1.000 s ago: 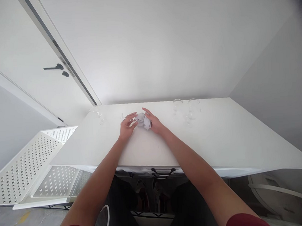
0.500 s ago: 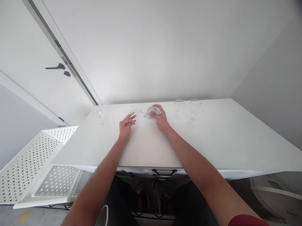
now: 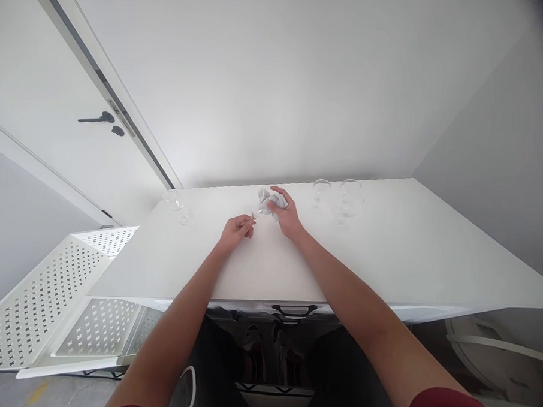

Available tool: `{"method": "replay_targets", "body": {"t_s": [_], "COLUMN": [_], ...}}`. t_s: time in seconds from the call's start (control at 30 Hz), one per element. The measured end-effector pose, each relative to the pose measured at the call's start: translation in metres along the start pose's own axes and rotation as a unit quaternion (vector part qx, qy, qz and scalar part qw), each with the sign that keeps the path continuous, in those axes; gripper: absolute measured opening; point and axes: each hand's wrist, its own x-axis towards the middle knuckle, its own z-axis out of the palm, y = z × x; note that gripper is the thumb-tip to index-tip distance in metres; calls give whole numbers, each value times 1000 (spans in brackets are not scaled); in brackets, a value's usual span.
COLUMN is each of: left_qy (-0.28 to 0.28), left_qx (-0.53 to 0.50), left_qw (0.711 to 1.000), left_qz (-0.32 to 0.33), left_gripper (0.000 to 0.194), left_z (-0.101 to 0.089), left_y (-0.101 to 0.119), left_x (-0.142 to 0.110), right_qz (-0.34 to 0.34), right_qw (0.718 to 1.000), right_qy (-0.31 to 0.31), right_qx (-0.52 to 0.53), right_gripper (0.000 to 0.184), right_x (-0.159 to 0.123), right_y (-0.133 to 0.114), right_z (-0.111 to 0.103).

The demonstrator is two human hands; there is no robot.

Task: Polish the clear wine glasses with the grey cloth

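Note:
My right hand [image 3: 287, 215] is closed around a crumpled grey cloth [image 3: 267, 201] that wraps the bowl of a clear stemmed glass, held above the white table [image 3: 386, 256]. My left hand [image 3: 237, 230] pinches the foot of that same glass [image 3: 254, 215] between its fingertips. The glass bowl is mostly hidden by the cloth.
One clear stemmed glass [image 3: 176, 204] stands at the table's far left corner. Two more glasses [image 3: 320, 192] [image 3: 350, 202] stand at the back right. A white perforated rack [image 3: 64, 302] sits low on the left. A door with a dark handle [image 3: 96, 120] is behind it.
My left hand, open half a second ago, has moved right and closed on the glass's foot. My right hand with cloth and glass has tilted so the foot points toward me.

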Motion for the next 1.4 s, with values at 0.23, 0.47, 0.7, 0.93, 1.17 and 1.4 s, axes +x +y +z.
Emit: {"method": "replay_targets", "body": {"t_s": [0.23,0.47,0.7,0.93,1.17,1.4], "left_qy": [120,-1,-16,-4,-50,-123], "left_qx": [-29,-50,-85,-61,14,16], "left_qw": [992,998,996,997,998,992], "left_qz": [33,29,34,36,41,10], "left_gripper": [35,42,42,42,41,42], "left_z": [-5,-1,0,2,6,6], "left_y": [-1,-6,0,-3,2,9], "left_x": [-3,3,2,1,-7,-9], "right_qz": [-6,86,22,-284,-307,-15], "right_qw": [991,982,995,812,853,988], "right_qy": [124,-65,-75,-185,-131,-71], "right_qx": [56,152,-56,-475,-401,-134], "right_gripper": [36,44,61,51,24,31], "right_x": [5,-9,-19,-18,-14,-10], "right_y": [10,-1,4,-14,-18,-20], "right_z": [4,26,39,32,27,22]}}
